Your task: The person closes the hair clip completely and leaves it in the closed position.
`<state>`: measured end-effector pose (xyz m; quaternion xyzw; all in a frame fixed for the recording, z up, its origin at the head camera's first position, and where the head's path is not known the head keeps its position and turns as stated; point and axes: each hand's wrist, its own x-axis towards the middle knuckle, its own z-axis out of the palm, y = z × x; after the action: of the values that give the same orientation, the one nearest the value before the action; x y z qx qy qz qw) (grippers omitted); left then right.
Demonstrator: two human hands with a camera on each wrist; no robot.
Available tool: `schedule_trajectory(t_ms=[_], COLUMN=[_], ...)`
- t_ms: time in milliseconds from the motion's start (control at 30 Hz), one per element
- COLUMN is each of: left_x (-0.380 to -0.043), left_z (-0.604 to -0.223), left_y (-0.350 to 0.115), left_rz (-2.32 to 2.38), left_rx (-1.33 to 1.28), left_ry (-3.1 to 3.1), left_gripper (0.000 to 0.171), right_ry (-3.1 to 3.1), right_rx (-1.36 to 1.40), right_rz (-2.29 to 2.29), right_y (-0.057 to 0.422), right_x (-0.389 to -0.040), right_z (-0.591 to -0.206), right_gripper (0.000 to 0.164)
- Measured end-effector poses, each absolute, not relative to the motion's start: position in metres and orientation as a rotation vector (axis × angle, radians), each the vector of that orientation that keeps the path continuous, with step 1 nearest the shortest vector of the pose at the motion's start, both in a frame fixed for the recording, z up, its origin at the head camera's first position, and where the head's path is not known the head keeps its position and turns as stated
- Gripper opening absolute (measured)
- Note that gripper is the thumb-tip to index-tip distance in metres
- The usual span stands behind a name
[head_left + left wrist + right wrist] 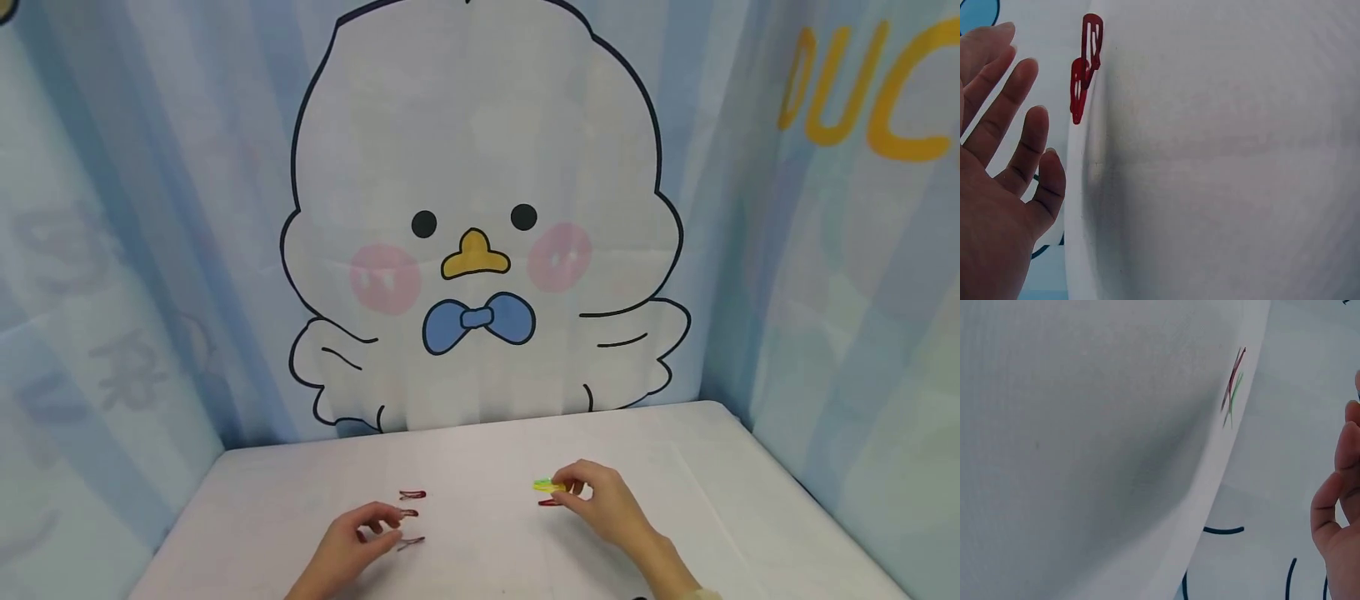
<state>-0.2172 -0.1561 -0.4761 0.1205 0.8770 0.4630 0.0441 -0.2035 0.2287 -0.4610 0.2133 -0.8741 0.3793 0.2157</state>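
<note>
In the head view my left hand (pixel 348 546) is low over the table's left part, with thumb and index finger apart. Just beyond its fingertips lie a red snap hair clip (pixel 410 512), another red hair clip (pixel 412 494) farther back and a thin dark clip (pixel 411 543) nearer. The left wrist view shows the spread fingers (pixel 997 125) and two red clips (pixel 1092 44). My right hand (pixel 611 504) pinches a yellow hair clip (pixel 550 487) between thumb and index finger. A green clip (pixel 1235 394) and a red clip (pixel 1232 381) lie under it on the table.
A white cloth covers the table (pixel 480 467). Behind it hangs a curtain (pixel 480 150) with a cartoon duck, and patterned curtains (pixel 862 292) close off both sides. The cloth between the two groups of clips is bare.
</note>
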Motion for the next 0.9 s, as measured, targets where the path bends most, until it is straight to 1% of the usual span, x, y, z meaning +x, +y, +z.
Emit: schedule_trajectory(t_ms=[367,533,900], left_x=[-0.224,-0.227,-0.227], left_z=[-0.477,-0.48,-0.483], left_y=[-0.16,-0.159,-0.161], left_rz=[1.355,1.337,1.28], left_rx=[0.459,0.497,0.519], left_ry=[2.66,2.645,2.658], left_gripper=[0.017,0.017,0.016], right_ry=[-2.603,-2.707,-2.861], right_rx=[0.539,0.513,0.569], right_rz=[1.085,1.108,1.129], right_y=[0.242,0.246,0.245], right_x=[-0.212,-0.216,-0.219], right_z=[-0.466,-0.469,-0.475], right_gripper=[0.015,0.015,0.015])
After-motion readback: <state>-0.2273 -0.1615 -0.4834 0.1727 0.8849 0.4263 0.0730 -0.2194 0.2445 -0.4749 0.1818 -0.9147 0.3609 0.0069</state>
